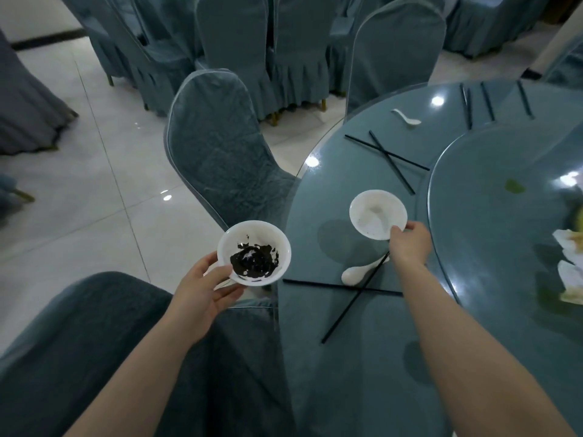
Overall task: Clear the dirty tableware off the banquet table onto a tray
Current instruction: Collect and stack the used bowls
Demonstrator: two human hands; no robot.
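My left hand (204,291) holds a white bowl (254,251) smeared with dark sauce, out past the table's edge over the floor and a chair. My right hand (409,244) pinches the near rim of a second white bowl (377,212), which is tilted just above the glass table (362,373). Under my right wrist lie a white spoon (359,272) and crossed black chopsticks (344,287). Another crossed pair of chopsticks (389,157) lies further back, and a white spoon (407,117) beyond it. No tray is in view.
A glass lazy Susan (492,234) fills the right, with crumpled napkins (571,263) and food scraps on it. More chopsticks (487,102) lie at the far edge. Blue-covered chairs (220,152) crowd the table's left and the back. White tiled floor lies to the left.
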